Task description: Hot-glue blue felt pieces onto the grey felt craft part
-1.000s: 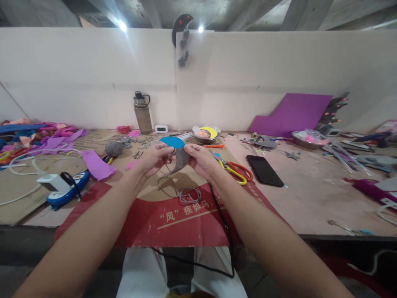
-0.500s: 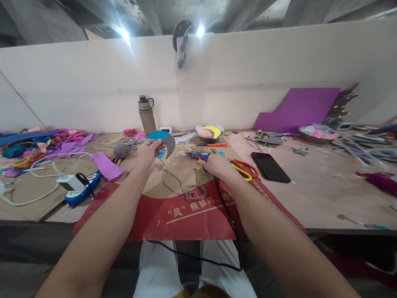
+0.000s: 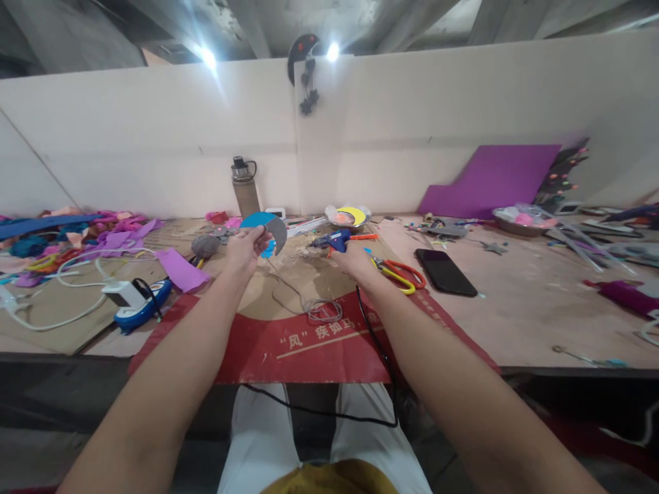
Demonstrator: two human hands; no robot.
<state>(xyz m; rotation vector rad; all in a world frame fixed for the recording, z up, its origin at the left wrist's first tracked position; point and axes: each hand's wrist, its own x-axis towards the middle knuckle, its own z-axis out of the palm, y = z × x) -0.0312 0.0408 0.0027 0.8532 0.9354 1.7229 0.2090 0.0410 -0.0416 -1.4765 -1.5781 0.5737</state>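
Note:
Pinched in my left hand [image 3: 250,245] is a felt crescent [image 3: 279,233], its grey face showing, with a blue curved piece [image 3: 257,219] along the upper left. A grey cord [image 3: 288,285] trails below it to a loose coil on the cardboard. My right hand [image 3: 353,257] is closed around a blue glue gun [image 3: 338,240], whose nozzle points left over the mat; a black cable runs from it off the table edge. Beside that hand lie scissors [image 3: 401,274] with red and yellow handles. Part of a small blue shape [image 3: 268,249] shows under the crescent.
A black phone [image 3: 445,272] lies right of the scissors. Behind stand a bottle [image 3: 244,189] and a bowl [image 3: 337,224] with a yellow crescent. At left are a blue power strip [image 3: 141,312], white cables and felt scraps [image 3: 123,237]. A purple sheet [image 3: 494,182] leans on the wall.
The glue gun has risen a little and tilted, its body now above the hand. The crescent has shifted slightly, still in my left hand. The camera view has moved slightly.

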